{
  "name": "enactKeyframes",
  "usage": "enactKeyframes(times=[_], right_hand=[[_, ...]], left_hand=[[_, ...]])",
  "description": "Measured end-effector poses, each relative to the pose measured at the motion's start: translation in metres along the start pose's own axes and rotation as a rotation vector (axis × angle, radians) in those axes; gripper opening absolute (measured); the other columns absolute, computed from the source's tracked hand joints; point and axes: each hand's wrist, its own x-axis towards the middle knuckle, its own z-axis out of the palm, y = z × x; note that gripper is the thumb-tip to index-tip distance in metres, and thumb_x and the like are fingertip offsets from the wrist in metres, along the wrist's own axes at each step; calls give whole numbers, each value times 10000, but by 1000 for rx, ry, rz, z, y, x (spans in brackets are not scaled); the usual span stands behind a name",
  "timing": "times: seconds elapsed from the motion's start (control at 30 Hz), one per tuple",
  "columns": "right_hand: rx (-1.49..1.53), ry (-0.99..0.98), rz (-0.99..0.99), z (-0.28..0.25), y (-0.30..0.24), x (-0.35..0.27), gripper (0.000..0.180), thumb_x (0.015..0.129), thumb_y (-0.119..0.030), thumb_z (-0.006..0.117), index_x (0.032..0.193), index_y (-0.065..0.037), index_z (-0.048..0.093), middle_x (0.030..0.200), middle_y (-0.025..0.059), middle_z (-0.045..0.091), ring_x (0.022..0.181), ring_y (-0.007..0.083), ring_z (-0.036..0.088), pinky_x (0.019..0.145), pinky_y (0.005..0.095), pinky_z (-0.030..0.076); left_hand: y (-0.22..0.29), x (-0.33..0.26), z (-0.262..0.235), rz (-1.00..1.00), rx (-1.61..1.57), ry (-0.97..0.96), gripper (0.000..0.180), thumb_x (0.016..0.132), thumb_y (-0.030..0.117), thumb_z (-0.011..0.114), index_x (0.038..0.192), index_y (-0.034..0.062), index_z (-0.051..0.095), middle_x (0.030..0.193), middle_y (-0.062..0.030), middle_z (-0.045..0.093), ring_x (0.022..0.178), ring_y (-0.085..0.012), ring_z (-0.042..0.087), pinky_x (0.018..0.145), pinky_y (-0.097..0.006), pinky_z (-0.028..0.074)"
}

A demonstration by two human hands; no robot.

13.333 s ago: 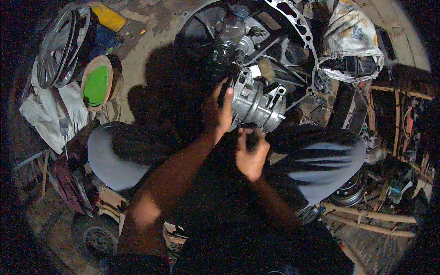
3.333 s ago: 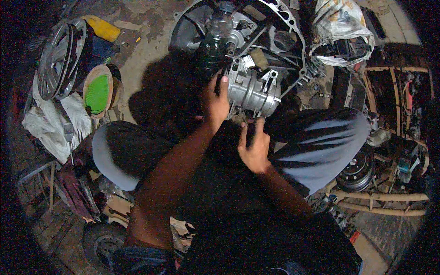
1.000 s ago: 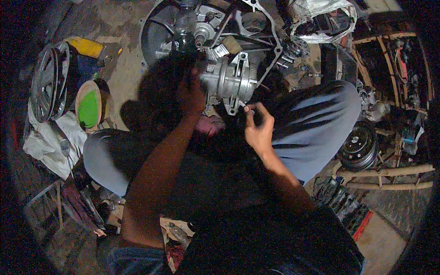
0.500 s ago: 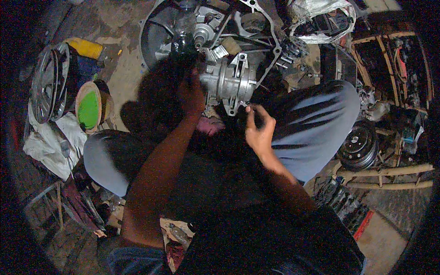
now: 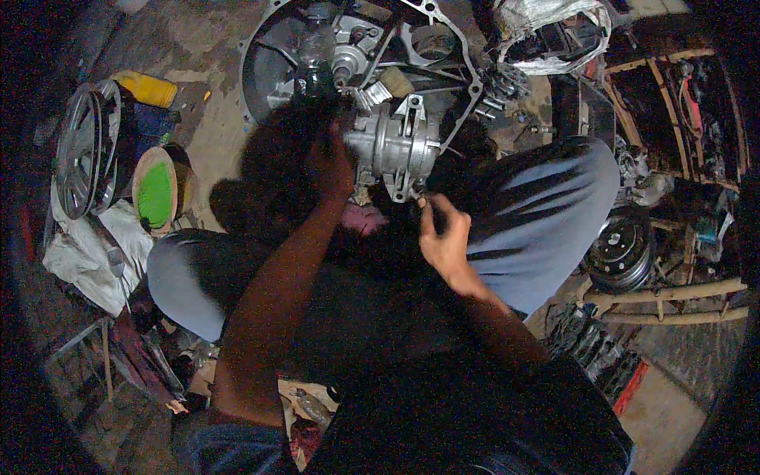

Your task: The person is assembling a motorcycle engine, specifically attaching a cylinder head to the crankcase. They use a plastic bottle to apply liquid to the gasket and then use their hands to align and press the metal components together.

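A silver, cylindrical, ribbed machine part (image 5: 388, 146), which looks like a compressor, lies between my bent legs. It has a mounting lug at its top and another at its bottom. My left hand (image 5: 334, 170) is at the part's left end; deep shadow hides its fingers. My right hand (image 5: 445, 245) is at the lower lug, with thumb and index finger pinched together beside it. Whatever small thing they hold, if anything, cannot be made out. Just beyond the part stands a large open metal housing (image 5: 473, 83) with a shaft inside, and a brush (image 5: 396, 81) rests at its near side.
On the left are a wheel-like metal ring (image 5: 79, 150), a yellow container (image 5: 149, 89), a round container with a green face (image 5: 156, 194) and a pale sack (image 5: 87, 257). To the right are a white sack (image 5: 592, 59), a dark pulley wheel (image 5: 617, 249) and a wooden frame (image 5: 673, 293).
My right hand has moved slightly toward me, and its thumb and index finger have come closer together at the lower lug. My left hand and the silver part have hardly moved.
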Motion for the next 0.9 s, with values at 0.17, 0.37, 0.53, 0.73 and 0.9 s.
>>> enactKeyframes(times=[0.17,0.37,0.53,0.73,0.9], right_hand=[[-124,8,47,-1,-8,2,156,946,-102,666,979,44,710,850,242,717,740,326,728,692,360,528],[39,97,-10,3,-7,15,135,937,-81,665,943,50,693,836,250,706,740,372,728,670,381,524],[7,34,-9,2,-7,10,110,939,-55,648,897,44,672,804,252,681,716,373,718,649,370,515],[-4,19,24,5,1,6,145,939,-120,645,974,9,701,795,244,692,694,406,697,636,437,530],[26,140,-53,7,-4,15,114,948,-63,640,906,35,679,787,241,677,664,351,700,621,367,504]], left_hand=[[13,-5,-1,-32,-38,-110,619,1019,557,529,1209,-10,690,1165,-189,716,1055,-326,655,971,-440,472],[5,-3,-1,-2,-63,-83,637,1019,569,515,1214,-13,687,1174,-197,710,1087,-350,651,990,-447,465],[12,-3,-2,26,12,-59,641,1022,570,505,1222,-12,684,1183,-207,706,1107,-363,650,1003,-456,459],[18,-6,-9,22,-28,-128,615,1035,537,499,1260,-8,672,1223,-216,695,1131,-362,643,1031,-449,449],[12,-5,-3,42,-103,-88,602,1032,530,515,1254,-6,677,1218,-213,696,1132,-353,640,1028,-436,452]])
